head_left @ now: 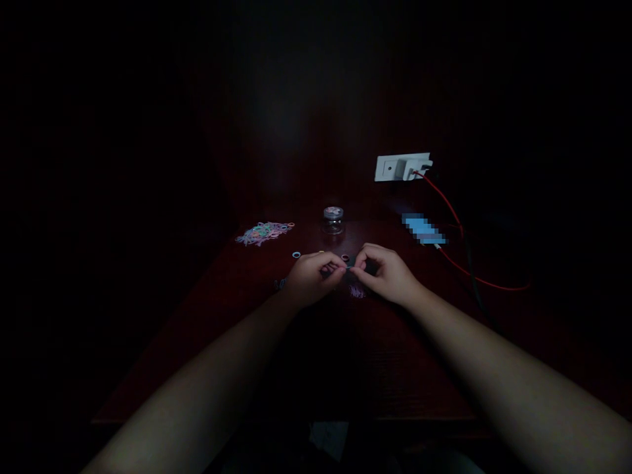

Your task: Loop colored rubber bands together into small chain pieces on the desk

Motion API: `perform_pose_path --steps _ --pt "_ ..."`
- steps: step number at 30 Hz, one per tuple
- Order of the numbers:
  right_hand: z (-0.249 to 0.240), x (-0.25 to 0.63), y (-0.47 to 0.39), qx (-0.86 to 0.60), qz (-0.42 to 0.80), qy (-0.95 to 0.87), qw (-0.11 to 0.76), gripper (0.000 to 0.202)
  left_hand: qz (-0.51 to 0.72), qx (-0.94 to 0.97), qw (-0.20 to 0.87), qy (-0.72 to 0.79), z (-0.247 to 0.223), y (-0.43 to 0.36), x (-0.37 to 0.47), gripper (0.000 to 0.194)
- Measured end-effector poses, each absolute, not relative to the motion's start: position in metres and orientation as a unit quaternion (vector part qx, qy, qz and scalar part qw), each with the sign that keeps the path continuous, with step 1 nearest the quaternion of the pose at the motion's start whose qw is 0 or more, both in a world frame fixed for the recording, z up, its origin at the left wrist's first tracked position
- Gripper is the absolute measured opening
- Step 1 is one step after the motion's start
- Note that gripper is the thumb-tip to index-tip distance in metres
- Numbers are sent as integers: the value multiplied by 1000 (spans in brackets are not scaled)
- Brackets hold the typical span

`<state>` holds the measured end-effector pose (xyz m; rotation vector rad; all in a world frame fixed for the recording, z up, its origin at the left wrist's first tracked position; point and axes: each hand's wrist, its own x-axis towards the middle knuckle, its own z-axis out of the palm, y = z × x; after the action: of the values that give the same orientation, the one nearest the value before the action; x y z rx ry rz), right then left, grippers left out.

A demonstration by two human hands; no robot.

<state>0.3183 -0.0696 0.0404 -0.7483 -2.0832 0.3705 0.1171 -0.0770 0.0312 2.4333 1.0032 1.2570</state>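
Observation:
Over the dark red table (197, 329), my left hand (316, 275) and my right hand (382, 271) meet almost fingertip to fingertip. Both pinch a small light-blue band (349, 267) stretched between them. A small pile of purple bands (357, 291) lies just below the fingertips. Beyond the hands are a blue ring (296, 255) and a pinkish ring (345, 258). Part of a yellow ring (321, 252) shows behind my left hand. Some bluish bands (280, 284) lie left of that hand, partly hidden by it.
A heap of pastel bands (265, 233) lies at the back left. A clear round jar (333, 220) stands at the back middle. At the right are a phone (423, 229), its red cable (464, 268) and a white wall socket (390, 168) with a charger.

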Motion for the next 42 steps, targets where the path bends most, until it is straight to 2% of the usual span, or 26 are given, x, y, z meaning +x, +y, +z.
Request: perform_pose_path --steps 7,10,36,42 --pt "39 318 -70 -300 158 -833 437 9 479 784 108 380 28 -76 118 7" --pt "38 318 -70 -302 166 -834 431 4 471 789 115 377 29 -77 118 7" --pt "42 317 -73 -276 171 -863 387 5 450 807 170 342 28 -78 120 5" --pt "40 317 -72 -282 160 -862 390 6 442 821 126 338 33 -80 118 2"
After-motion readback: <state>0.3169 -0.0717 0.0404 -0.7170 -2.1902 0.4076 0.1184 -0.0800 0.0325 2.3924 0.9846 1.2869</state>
